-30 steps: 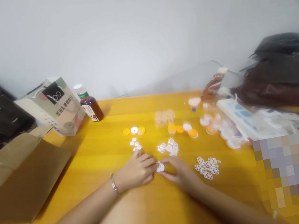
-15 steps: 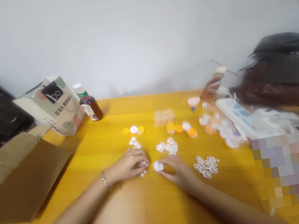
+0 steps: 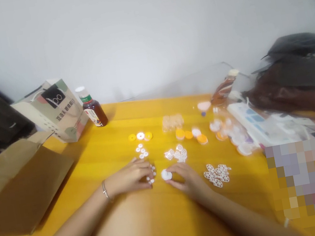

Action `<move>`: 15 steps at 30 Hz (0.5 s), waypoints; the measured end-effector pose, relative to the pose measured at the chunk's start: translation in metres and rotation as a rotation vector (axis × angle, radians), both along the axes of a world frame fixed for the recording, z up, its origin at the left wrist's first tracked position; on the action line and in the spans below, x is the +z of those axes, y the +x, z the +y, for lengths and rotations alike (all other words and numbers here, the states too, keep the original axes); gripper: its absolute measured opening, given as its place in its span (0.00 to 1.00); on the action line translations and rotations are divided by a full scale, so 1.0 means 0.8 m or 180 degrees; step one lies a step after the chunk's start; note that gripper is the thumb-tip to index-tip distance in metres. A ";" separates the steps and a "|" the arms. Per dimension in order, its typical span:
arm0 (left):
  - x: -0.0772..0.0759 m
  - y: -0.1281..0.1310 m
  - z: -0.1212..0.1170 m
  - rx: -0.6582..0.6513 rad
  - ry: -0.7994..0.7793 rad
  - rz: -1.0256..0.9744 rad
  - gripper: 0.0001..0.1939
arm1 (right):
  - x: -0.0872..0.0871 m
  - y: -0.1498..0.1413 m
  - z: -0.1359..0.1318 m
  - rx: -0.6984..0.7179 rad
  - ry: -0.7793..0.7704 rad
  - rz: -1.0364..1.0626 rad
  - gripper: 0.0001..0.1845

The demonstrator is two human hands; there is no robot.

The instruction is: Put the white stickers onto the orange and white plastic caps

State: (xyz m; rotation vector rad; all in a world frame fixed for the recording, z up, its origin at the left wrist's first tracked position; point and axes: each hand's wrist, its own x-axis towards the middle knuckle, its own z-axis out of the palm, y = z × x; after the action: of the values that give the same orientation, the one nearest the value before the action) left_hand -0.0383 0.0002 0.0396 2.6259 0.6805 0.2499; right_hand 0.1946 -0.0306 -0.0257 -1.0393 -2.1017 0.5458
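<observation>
- Right hand [image 3: 188, 181] pinching a white disc [image 3: 166, 175] by its edge, between both hands.
- Left hand [image 3: 129, 177] curled at small white pieces [image 3: 152, 181]; cannot tell whether it grips any.
- Cardboard box [image 3: 33, 192] at left, inside hidden.
- Paper bag [image 3: 65, 122] bearing blurred Chinese characters.
- White-capped bottle [image 3: 99, 112], dark reddish; label too small to read.

Cannot count the small white pieces [image 3: 152, 180] partly hidden by the left grip [image 3: 133, 176] at centre. Hard to make out detail on the white disc [image 3: 165, 174], covered at right by the right grip [image 3: 185, 176]. Cannot see the whole cardboard box [image 3: 42, 191], cut by the left edge. Cannot read blurred lettering on the black bag [image 3: 295, 53], upper right, nor see beneath the pixelated patch [image 3: 313, 180], lower right.
</observation>
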 end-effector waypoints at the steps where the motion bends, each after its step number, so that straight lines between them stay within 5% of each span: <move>1: 0.000 0.001 -0.001 0.0004 0.0029 0.0021 0.06 | 0.000 0.000 0.000 -0.0001 -0.0001 0.0004 0.10; 15: -0.017 0.016 -0.006 0.0199 0.0739 -0.0014 0.06 | 0.002 -0.001 0.000 -0.0007 -0.0041 -0.0033 0.14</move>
State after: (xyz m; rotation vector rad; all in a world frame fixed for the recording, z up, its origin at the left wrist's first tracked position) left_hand -0.0255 -0.0049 0.0259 2.8248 0.7749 0.3735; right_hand 0.1941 -0.0305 -0.0237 -1.0538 -2.1082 0.5547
